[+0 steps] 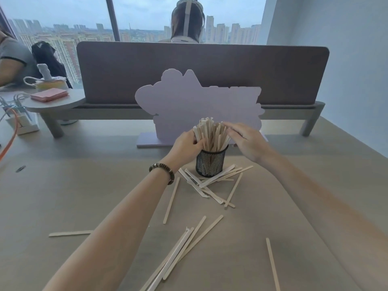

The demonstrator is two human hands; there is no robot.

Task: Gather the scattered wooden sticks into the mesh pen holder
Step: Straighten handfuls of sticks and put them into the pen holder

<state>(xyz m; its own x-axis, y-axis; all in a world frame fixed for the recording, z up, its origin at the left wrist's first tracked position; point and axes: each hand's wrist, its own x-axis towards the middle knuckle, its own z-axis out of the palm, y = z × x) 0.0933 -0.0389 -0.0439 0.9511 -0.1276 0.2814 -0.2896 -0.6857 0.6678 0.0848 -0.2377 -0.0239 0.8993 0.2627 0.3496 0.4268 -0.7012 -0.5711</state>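
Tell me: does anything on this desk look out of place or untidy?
Wooden sticks lie loose on the desk: a crossed pile at the foot of the mesh pen holder, a bundle nearer the camera, some singles. The sticks in the holder fan out unevenly between left hand and right hand.

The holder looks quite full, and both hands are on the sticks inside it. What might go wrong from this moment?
1. The holder is packed and the upright sticks fan out high above its rim. With the left hand gripping and the right hand pressing them, it may tip.
2. Many loose sticks lie on the table. They may not all fit, and some could spring out.
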